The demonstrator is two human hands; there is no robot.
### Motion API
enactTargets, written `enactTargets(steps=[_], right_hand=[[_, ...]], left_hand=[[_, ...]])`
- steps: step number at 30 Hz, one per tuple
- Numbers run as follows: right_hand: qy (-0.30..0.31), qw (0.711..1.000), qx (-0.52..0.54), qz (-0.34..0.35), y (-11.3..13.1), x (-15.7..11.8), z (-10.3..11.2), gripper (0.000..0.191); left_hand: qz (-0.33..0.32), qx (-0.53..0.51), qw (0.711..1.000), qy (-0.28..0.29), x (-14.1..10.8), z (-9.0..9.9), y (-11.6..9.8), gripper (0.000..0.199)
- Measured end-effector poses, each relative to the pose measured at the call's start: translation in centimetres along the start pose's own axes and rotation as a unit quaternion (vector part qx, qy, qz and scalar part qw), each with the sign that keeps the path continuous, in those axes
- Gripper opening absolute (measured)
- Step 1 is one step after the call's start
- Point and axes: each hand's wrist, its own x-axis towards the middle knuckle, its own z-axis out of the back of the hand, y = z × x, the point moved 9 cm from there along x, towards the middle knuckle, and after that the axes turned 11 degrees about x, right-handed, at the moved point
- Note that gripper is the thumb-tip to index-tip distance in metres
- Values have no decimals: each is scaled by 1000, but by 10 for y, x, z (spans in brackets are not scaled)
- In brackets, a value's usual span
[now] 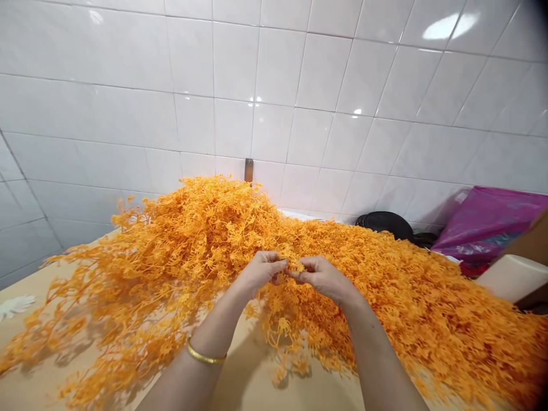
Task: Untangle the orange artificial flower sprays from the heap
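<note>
My left hand [260, 273] and my right hand [326, 277] meet fingertip to fingertip in front of a large heap of orange artificial flower sprigs [205, 228]. Both are closed in a pinch on a thin orange flower sprig [295, 265], whose small blossoms show between and above the fingers. Below the hands a few orange blossoms [282, 328] dangle over the table; whether they belong to the held sprig I cannot tell. A gold bangle [204, 355] circles my left wrist. The right part of the heap [419, 291] spreads beside my right forearm.
The sprigs cover much of a tan table [244, 377] against a white tiled wall [278, 68]. Behind them at right lie a black rounded object [387, 224], a purple plastic bag [488, 220] and a pale cylindrical object [516, 278]. A white flower-like piece [17, 306] lies far left.
</note>
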Motion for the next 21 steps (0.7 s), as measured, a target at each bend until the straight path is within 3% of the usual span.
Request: enactTargets(steps=[3, 5, 7, 10, 12, 21], right_hand=[[43, 993, -95, -61, -11, -4, -4, 30], [52, 991, -100, -71, -12, -7, -1, 23], [42, 996, -53, -58, -8, -10, 6, 19], [11, 997, 45, -54, -4, -14, 17, 45], [-9, 995, 78, -57, -2, -15, 21, 51], [-69, 989, 132, 9, -3, 1, 15, 24]], left_hand=[[-4, -4, 1000, -29, 1, 2, 0, 26], [-11, 9, 999, -47, 1, 4, 0, 28], [-9, 32, 998, -54, 2, 6, 1, 29], [-9, 48, 997, -57, 2, 7, 2, 30], [-15, 46, 997, -54, 3, 5, 2, 30], [-17, 44, 998, -31, 6, -6, 10, 25]])
